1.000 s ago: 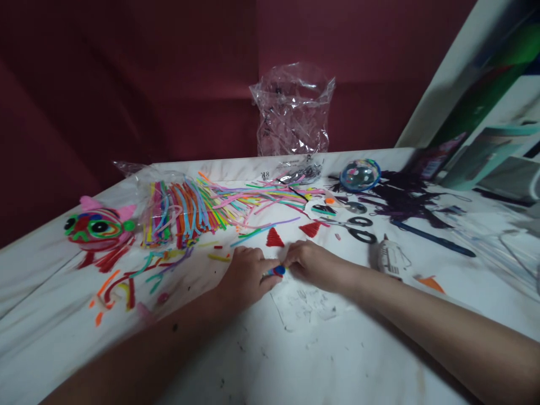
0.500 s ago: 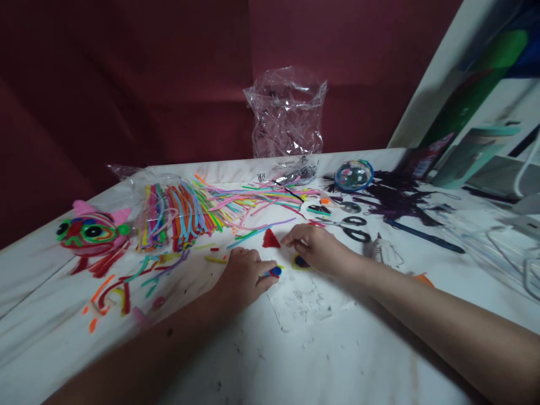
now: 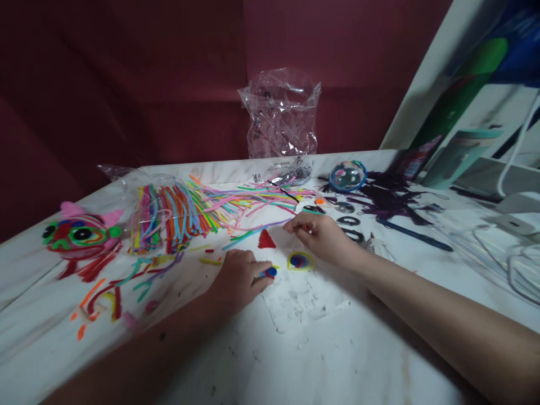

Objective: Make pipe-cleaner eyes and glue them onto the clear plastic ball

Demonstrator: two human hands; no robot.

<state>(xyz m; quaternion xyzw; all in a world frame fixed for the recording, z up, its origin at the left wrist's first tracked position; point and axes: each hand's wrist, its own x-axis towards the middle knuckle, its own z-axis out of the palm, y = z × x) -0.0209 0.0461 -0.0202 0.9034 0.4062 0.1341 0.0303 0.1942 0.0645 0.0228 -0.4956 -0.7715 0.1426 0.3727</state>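
Leftmost, on a pale, marble-veined table, sits a colourful animal-like figure with pink ears and red fringes. Nearer the viewer lie scattered fuzzy offcuts in orange, red and yellow. Behind, a dark maroon backdrop fills most of the far side, creased and dimly lit. Bundles of fuzzy stems in many colours lie partly in clear plastic and fan out rightward along the tabletop.

The left hand rests low on the table, thumb and forefinger narrowed around a small blue piece with a little red and yellow at its edge. Just beyond it lies a red triangle; a marked, translucent sheet lies flat to the right. Farther back stands a clear, crumpled bag.

A yellow-rimmed teardrop with a blue and red middle lies near the sheet's far edge, below the right hand. That hand's fingertips are drawn together; whether anything thin is between them, I cannot tell. Past it come black scissor handles, a clear dome, dark purple strips, a green container and white cables.
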